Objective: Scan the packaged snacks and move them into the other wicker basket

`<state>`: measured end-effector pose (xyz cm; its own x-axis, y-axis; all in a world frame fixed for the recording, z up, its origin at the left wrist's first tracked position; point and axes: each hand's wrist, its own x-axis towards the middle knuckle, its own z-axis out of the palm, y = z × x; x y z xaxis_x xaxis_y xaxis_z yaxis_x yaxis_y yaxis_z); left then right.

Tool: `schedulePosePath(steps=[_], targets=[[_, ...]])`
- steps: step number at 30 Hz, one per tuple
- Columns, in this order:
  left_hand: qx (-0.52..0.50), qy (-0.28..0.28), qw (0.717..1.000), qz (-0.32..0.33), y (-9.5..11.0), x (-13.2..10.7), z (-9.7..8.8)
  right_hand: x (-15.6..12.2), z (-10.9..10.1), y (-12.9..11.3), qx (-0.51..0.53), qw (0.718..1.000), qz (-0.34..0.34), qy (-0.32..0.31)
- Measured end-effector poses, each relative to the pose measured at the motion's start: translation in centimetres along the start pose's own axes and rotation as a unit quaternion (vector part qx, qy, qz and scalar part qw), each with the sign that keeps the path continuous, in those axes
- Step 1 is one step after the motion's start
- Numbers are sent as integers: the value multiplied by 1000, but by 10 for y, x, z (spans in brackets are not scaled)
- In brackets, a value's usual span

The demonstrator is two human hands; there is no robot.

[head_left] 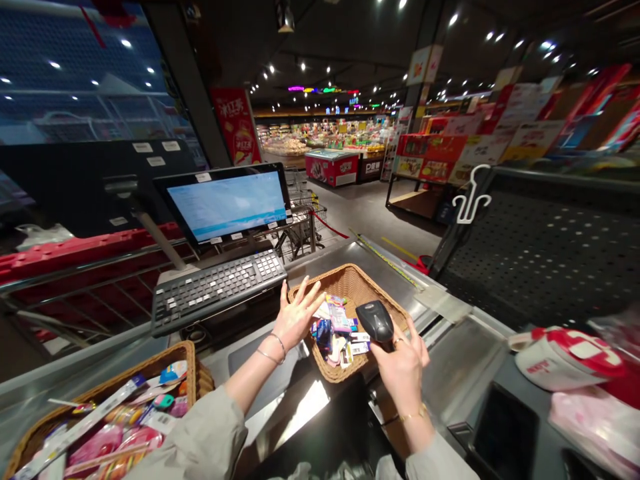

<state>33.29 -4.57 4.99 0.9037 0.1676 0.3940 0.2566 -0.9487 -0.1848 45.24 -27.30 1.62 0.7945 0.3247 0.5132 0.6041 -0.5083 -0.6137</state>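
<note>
My right hand (pixel 400 360) is wrapped round the handle of a black barcode scanner (pixel 375 321), its head above the right side of a wicker basket (pixel 367 280). Small packaged goods (pixel 337 327) lie in a pile inside that basket. Over the basket's left rim, my left hand (pixel 299 312) is open, fingers spread, with nothing visible in it. Whether its fingertips touch the rim or the goods I cannot tell. A second wicker basket (pixel 193 373), full of packaged items, stands at the lower left, near my left forearm.
A keyboard (pixel 220 287) and a lit monitor (pixel 227 203) stand left of the basket. The metal counter (pixel 457 373) runs beneath it. On the right are a black perforated panel (pixel 550 247) with a white hook (pixel 470 197), a dark card terminal or phone (pixel 505 423) and a red-white container (pixel 565 360).
</note>
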Motion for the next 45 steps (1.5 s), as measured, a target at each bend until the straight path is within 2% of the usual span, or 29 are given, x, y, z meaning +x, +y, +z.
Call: schedulePosePath(steps=[6, 12, 26, 34, 45], targets=[[-4, -3, 999, -46, -6, -13, -14, 0, 8, -9, 14, 1000, -10, 7], [1, -9, 995, -96, -15, -40, -30, -3, 21, -32, 38, 998, -42, -41], [45, -32, 968, -244, -41, -140, -63, -26, 53, -104, 113, 976, -150, -115], [59, -51, 943, -324, -49, -195, -78, -49, 79, -128, 134, 962, -179, -157], [67, -75, 916, -388, -55, -251, -92, -69, 86, -160, 168, 934, -219, -229]])
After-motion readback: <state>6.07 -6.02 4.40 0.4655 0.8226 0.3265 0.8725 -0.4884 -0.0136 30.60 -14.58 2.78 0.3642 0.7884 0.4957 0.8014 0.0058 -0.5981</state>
